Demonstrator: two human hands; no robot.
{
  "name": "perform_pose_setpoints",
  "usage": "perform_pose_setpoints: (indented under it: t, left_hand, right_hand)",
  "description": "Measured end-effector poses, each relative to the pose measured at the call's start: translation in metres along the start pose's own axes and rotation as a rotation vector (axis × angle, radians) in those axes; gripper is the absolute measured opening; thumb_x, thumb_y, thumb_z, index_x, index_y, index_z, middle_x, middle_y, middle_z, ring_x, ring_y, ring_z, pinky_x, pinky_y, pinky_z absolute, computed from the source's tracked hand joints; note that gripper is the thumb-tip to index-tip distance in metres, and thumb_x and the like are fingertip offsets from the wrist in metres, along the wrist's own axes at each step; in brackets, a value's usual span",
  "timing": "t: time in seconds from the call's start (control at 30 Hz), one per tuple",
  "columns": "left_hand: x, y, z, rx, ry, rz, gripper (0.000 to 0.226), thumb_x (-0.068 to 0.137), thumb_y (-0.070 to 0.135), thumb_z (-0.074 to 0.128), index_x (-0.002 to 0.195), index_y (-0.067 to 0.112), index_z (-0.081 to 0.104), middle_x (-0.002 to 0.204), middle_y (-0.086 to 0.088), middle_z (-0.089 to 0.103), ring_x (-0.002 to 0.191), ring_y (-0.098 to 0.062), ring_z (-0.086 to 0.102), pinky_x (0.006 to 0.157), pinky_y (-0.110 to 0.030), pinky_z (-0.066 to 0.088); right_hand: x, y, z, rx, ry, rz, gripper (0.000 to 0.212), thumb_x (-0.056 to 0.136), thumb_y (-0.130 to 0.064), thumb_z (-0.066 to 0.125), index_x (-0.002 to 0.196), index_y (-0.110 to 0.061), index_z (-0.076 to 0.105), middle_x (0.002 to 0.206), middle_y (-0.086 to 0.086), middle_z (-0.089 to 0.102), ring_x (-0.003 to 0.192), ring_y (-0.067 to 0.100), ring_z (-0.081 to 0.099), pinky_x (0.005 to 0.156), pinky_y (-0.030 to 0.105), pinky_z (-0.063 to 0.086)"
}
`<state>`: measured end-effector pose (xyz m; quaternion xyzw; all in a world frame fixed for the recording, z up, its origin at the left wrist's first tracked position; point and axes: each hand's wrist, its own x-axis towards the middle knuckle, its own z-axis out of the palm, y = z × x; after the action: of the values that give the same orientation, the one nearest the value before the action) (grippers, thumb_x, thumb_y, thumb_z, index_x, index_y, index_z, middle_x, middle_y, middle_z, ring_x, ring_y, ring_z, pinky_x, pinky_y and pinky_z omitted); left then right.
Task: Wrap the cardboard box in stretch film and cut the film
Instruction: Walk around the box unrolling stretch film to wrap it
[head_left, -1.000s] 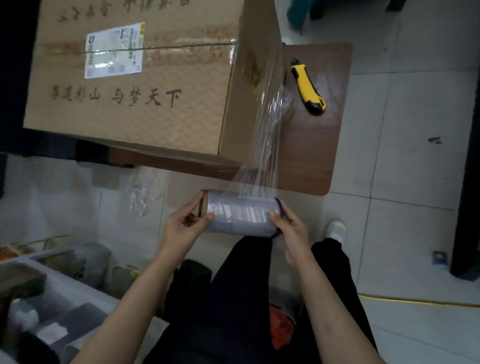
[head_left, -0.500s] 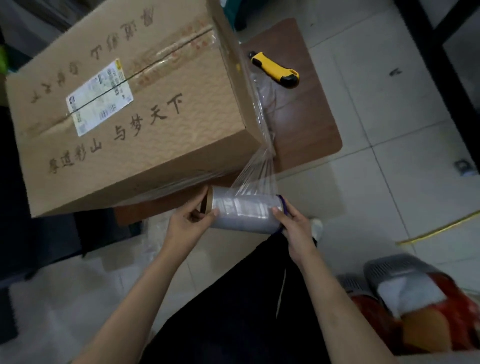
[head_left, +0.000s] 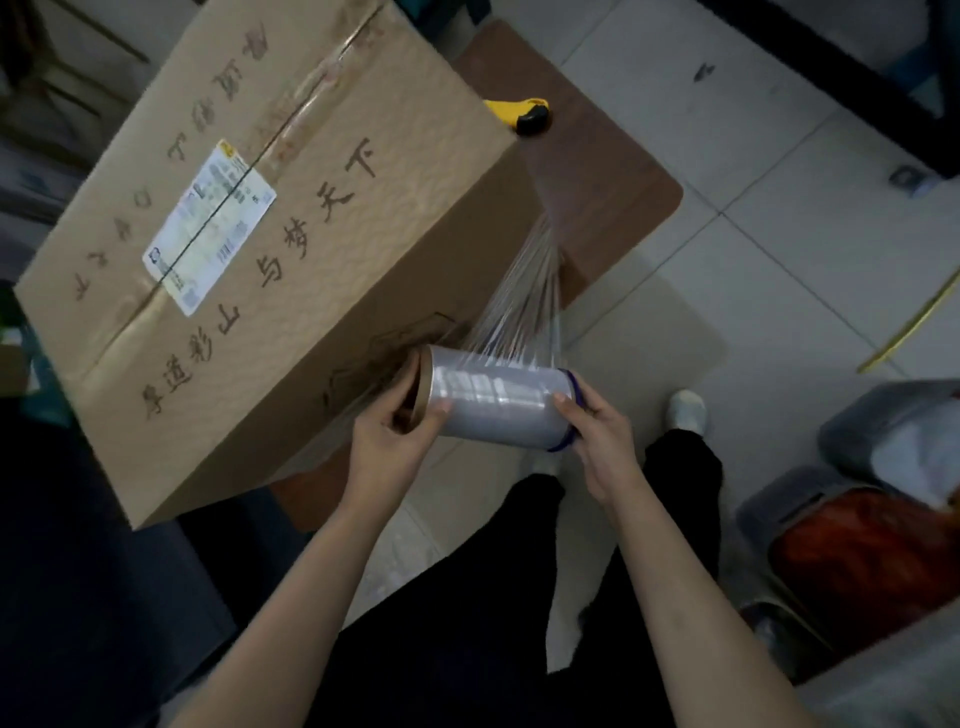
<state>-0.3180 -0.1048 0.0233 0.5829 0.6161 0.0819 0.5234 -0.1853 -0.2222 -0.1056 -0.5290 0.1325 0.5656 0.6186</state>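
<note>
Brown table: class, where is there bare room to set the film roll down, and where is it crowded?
Free: the table's right end, bordered by the cardboard box, the yellow knife and the rounded edge. Stretched film crosses its near corner. Crowded: the rest lies under the box; both hands, left and right, hold the film roll.

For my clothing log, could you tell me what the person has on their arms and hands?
Nothing shows on either arm: both forearms are bare up to the frame edge, with no sleeves in view. The left hand and right hand wear no gloves, and no rings, watch or bracelet can be seen. Below the arms are dark trousers and a light shoe.
</note>
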Motion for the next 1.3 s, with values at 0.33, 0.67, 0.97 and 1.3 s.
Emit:
perform_pose_setpoints:
  t: [0.33,0.67,0.97,1.3]
  left_hand:
    - [-0.025,-0.038,-0.054,0.117,-0.12,0.098,0.058,0.082,0.025,0.072,0.135,0.027,0.049,0.133,0.01,0.056,0.123,-0.004,0.051,0.108,-0.038,0.04]
    - [-0.058,-0.1,-0.112,0.178,-0.114,0.176,0.058,0.079,0.021,0.075,0.133,0.021,0.054,0.127,0.011,0.06,0.118,0.001,0.054,0.106,-0.032,0.042]
    - [-0.044,-0.15,-0.202,0.234,-0.215,0.296,0.058,0.08,0.024,0.074,0.134,0.022,0.052,0.129,0.006,0.06,0.12,-0.002,0.053,0.106,-0.034,0.042]
    - [-0.05,-0.189,-0.3,0.342,-0.21,0.428,0.055,0.081,0.024,0.072,0.131,0.035,0.052,0.133,0.008,0.058,0.121,-0.001,0.052,0.105,-0.032,0.043]
  right_hand:
    - [-0.045,0.073,0.021,0.126,0.041,-0.124,0.037,0.086,-0.009,0.063,0.123,-0.014,0.06,0.103,-0.005,0.072,0.091,0.007,0.067,0.072,0.017,0.051]
    - [-0.092,0.162,0.048,0.211,0.079,-0.121,0.043,0.083,-0.011,0.065,0.125,-0.017,0.058,0.109,-0.001,0.069,0.099,0.011,0.065,0.089,0.026,0.053]
    - [-0.116,0.249,0.121,0.289,0.164,-0.191,0.045,0.086,-0.01,0.062,0.13,-0.011,0.054,0.112,0.002,0.066,0.093,0.007,0.065,0.077,0.018,0.054]
    - [-0.149,0.327,0.201,0.378,0.109,-0.186,0.034,0.087,-0.008,0.062,0.118,-0.022,0.06,0.096,-0.009,0.07,0.081,-0.002,0.067,0.069,0.016,0.052]
